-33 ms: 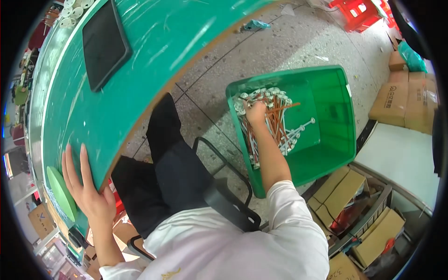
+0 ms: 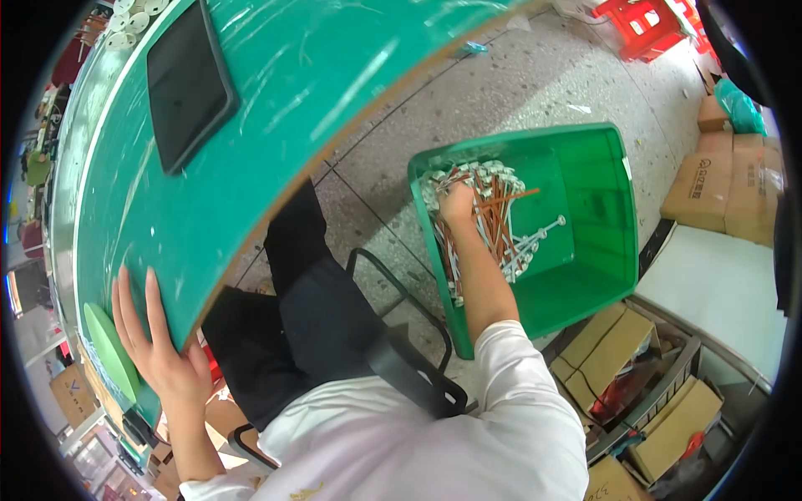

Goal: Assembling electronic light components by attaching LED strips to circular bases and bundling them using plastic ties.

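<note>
My left hand (image 2: 170,367) lies flat on the green tabletop (image 2: 209,225) near its edge, fingers stretched out and holding nothing. A light green round disc (image 2: 111,352) is just left of it. My right arm reaches down into a green plastic bin (image 2: 551,309) on the floor. In it lies a heap of long thin brown and white rods (image 2: 494,217) with white round ends. My right hand (image 2: 457,204) is at the heap's far left part, its fingers curled around some white-ended rods; the fingertips are largely hidden among them.
A black tablet-like slab (image 2: 190,92) lies on the table. White round pieces (image 2: 125,25) stand at the far left. A black chair frame (image 2: 401,292) is between my legs and the bin. Cardboard boxes (image 2: 702,188) and a red stool (image 2: 639,25) are at the right.
The whole view has shifted slightly, with bin and table a little lower in the picture. My right hand stays at the heap and its fingers are a bit more covered. The left hand remains flat.
</note>
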`<action>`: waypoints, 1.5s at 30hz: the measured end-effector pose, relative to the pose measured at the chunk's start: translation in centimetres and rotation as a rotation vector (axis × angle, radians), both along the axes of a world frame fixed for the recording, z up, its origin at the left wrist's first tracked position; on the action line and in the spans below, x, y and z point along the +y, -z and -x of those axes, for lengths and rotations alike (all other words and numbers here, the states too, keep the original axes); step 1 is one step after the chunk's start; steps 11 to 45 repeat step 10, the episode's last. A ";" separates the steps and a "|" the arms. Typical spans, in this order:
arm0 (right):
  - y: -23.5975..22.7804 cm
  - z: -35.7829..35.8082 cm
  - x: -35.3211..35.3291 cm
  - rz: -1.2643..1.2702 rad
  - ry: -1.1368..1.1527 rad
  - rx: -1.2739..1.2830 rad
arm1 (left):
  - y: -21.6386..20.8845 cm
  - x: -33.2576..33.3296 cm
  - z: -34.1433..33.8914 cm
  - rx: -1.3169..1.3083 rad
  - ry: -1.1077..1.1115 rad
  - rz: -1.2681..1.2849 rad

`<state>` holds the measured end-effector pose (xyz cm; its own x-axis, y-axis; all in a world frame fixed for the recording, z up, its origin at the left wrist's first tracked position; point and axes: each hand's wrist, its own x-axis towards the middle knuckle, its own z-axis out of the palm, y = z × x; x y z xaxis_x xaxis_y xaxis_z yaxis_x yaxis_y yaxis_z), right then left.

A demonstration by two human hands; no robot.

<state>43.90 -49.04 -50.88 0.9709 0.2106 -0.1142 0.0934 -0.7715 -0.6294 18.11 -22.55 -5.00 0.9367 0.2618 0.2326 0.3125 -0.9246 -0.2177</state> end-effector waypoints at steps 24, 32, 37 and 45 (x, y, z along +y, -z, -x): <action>1.5 -1.1 6.2 -0.068 -0.026 0.215 | -0.8 1.3 0.5 0.103 -0.027 0.022; 1.5 -1.1 6.2 -0.068 -0.026 0.215 | -0.8 1.3 0.5 0.103 -0.027 0.022; 1.5 -1.1 6.2 -0.068 -0.026 0.215 | -0.8 1.3 0.5 0.103 -0.027 0.022; 1.5 -1.1 6.2 -0.068 -0.026 0.215 | -0.8 1.3 0.5 0.103 -0.027 0.022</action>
